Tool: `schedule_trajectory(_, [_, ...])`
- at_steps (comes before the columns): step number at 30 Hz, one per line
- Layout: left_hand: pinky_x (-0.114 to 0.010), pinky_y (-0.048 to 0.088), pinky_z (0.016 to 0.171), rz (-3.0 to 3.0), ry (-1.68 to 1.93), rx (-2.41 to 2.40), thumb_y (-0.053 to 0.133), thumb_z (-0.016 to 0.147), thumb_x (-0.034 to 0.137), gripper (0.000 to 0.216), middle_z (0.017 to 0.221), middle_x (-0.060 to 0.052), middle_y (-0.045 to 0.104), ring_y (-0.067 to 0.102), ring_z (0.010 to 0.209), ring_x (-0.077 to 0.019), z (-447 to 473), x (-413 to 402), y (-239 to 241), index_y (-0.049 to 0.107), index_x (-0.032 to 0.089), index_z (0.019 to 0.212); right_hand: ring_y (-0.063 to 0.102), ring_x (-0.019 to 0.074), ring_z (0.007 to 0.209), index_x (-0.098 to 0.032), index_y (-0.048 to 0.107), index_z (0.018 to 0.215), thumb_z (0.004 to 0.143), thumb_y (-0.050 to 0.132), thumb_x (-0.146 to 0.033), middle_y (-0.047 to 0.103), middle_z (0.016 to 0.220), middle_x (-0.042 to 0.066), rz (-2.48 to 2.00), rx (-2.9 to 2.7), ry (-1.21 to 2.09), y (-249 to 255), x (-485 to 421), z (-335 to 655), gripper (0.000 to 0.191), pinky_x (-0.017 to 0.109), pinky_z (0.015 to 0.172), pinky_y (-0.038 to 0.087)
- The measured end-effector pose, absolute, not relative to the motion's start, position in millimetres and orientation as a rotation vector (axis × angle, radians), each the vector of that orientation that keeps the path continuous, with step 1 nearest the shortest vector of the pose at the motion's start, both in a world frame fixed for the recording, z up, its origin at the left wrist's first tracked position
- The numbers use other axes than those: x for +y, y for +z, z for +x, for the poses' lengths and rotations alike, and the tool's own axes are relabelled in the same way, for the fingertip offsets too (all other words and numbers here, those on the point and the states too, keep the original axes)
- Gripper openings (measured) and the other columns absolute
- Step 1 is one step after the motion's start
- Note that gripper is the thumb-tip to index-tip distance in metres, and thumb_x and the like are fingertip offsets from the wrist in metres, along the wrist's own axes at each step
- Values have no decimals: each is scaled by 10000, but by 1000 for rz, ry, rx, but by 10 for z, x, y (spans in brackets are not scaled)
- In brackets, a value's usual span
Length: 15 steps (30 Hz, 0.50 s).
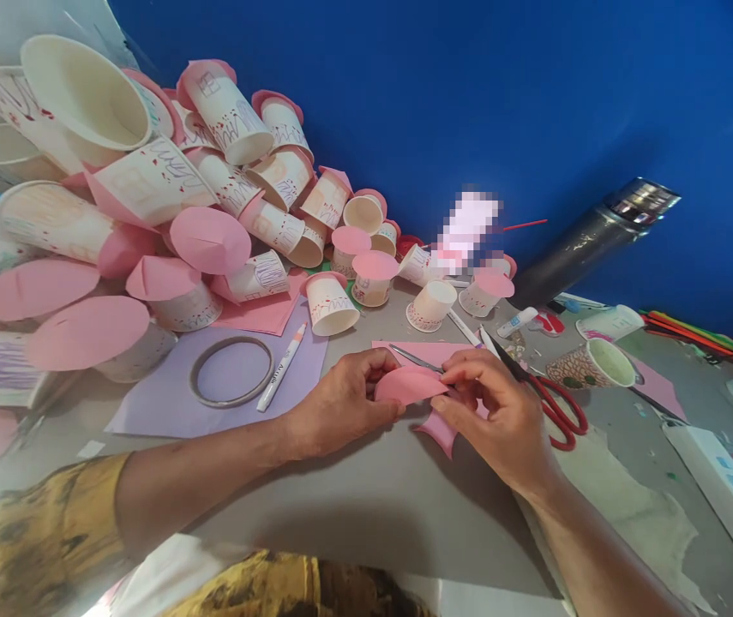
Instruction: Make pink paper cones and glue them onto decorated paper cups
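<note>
Grey and scuffed, the bench (372, 506) stretches from the person's patterned yellow sleeve (32, 523) towards a deep blue wall (469, 86). Just above the sleeve, both hands meet at mid-bench: the left hand (340, 403) and right hand (501, 411) each pinch the pink paper piece (408, 386) at its edges, curling it into a shallow dome. It looks thin, light and floppy, likely to crease under a hard squeeze, so fingertip holds near the overlapping edge seem safest. Red-handled scissors (559, 411) lie touching the right hand's far side. Left of the hands, a tape ring (231, 370) and a white marker (282, 368) rest on a lilac sheet (160, 403); the marker's lettering is too small to read. Beyond, paper cups (327, 304) with pink caps pile up, bearing scribbled zigzags, no legible words. A dark metal flask (591, 240) leans far right.
</note>
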State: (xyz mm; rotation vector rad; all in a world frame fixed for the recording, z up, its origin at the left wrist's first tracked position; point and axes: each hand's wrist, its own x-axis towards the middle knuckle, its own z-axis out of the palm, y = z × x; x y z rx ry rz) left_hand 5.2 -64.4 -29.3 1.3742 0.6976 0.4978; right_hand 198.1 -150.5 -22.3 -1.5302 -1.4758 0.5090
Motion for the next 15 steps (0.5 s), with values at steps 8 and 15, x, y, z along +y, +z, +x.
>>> schedule_trajectory(8, [-300,530,600,985,365,505,739,808,431,331,785,-57,666,646,650,-165,17,-540,-329,688,132,941,611,154,852,-220,666,798,786,560,-70,636,1081,69,-1503,-1571,483,-288,-1483,2056,184,252,653,466])
schedule_trajectory(15, [-244,472,479,1013,365,671,753,758,373,302,602,-48,630,556,485,-117,41,-503,-421,705,85,836,620,168,821,-227,658,826,836,580,-146,671,1027,66,-1511,-1569,456,-271,-1450,2096,112,274,657,473])
